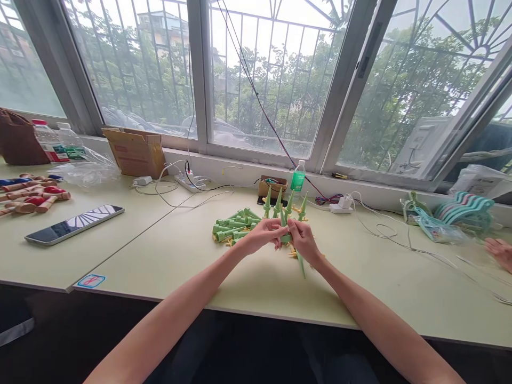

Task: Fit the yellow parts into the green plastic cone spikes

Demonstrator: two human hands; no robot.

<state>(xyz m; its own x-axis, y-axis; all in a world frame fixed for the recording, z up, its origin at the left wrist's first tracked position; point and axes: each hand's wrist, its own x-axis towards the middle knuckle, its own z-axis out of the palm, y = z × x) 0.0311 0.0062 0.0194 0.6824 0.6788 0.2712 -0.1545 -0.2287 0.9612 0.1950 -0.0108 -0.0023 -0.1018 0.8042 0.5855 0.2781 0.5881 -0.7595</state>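
My left hand [262, 236] and my right hand [304, 241] meet above the table, both closed on a green pointed plastic piece [283, 218]. Its tip sticks up between them; the fingers cover much of the rest. Just behind stand several upright green spikes [268, 204] with small yellow parts around them. To the left of my left hand is a pile of short green plastic tubes [230, 226], mixed with yellow bits. Under my right hand, another green spike [301, 265] points toward the table's front edge.
Behind the pieces are a small cardboard box [272, 186] and a green-liquid bottle [298, 177]. A phone [76, 226] and wooden toys [32, 196] lie left. Cables [400, 242] cross the right side, near teal hangers [464, 210] and another person's hand [500, 252].
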